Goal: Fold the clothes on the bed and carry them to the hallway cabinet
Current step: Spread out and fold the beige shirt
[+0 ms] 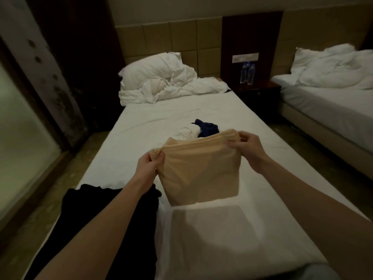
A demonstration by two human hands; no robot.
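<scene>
A head-worn camera looks down along a single bed [153, 116] covered in a white sheet, with both bare forearms reaching forward over it.

At the far left, a frosted glass panel [18, 138] stands beside a dark wooden frame. On the near left corner of the bed lies a black garment [84, 215], spread partly over the mattress edge; the left forearm passes above it.

The left hand [148, 165] pinches the upper left corner of a beige garment [198, 170], thumb on top and fingers curled beneath the bunched cloth. The garment hangs in a folded, roughly square panel above the sheet, its lower edge close to the mattress and its shadow falling on the sheet below it. The right hand [245, 147] grips the upper right corner, fingers curled over the folded edge, held slightly higher than the left.

Just behind the beige garment, on the middle of the bed, sit a crumpled white garment [187, 132] and a dark blue garment [207, 128], touching each other.

At the head of the bed, a white pillow [153, 66] rests on a rumpled white duvet [181, 87] against a padded tan headboard [171, 41].

To the right, two water bottles [247, 73] stand on a dark nightstand [258, 91]. At the far right is a second bed [323, 106] with heaped white bedding.
</scene>
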